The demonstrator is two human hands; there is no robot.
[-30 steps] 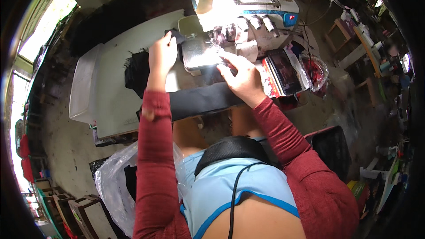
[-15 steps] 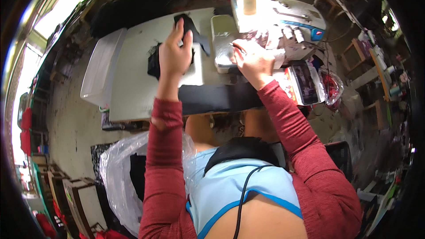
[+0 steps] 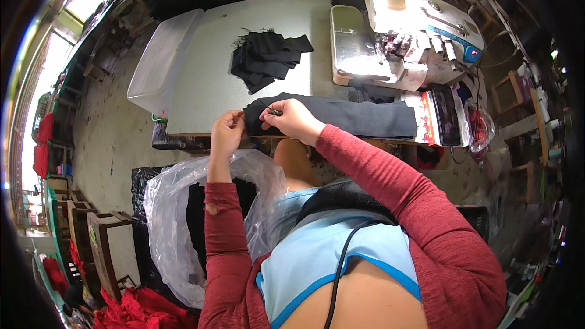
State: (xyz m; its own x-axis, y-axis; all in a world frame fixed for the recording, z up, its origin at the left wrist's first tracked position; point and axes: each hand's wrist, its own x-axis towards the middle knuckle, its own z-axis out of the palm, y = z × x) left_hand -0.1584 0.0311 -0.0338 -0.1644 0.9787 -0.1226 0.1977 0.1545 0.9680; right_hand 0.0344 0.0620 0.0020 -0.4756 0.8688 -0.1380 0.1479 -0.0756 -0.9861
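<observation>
A long folded strip of black cloth (image 3: 347, 117) lies along the front edge of the sewing machine table (image 3: 201, 67). At its left end my left hand (image 3: 225, 136) is closed in a pinch on the cloth's edge. My right hand (image 3: 294, 123) rests over the same end, closed around a small dark tool (image 3: 276, 111) with a thin tip; its exact kind is too small to tell. Beyond both hands is a loose pile of small black cloth pieces (image 3: 265, 58) with thread ends trailing from it.
A sewing machine (image 3: 426, 12) stands at the back right, beside a long metal-topped tray (image 3: 353, 49). A phone (image 3: 449, 116) lies at the table's right end. On the left is a translucent plastic bin (image 3: 161, 64). A clear plastic bag (image 3: 167, 225) holding black cloth sits by my left arm.
Both hands have come nearer me and together at the strip's left end. My left hand has left the black pieces, which now lie piled. The view has shifted, too.
</observation>
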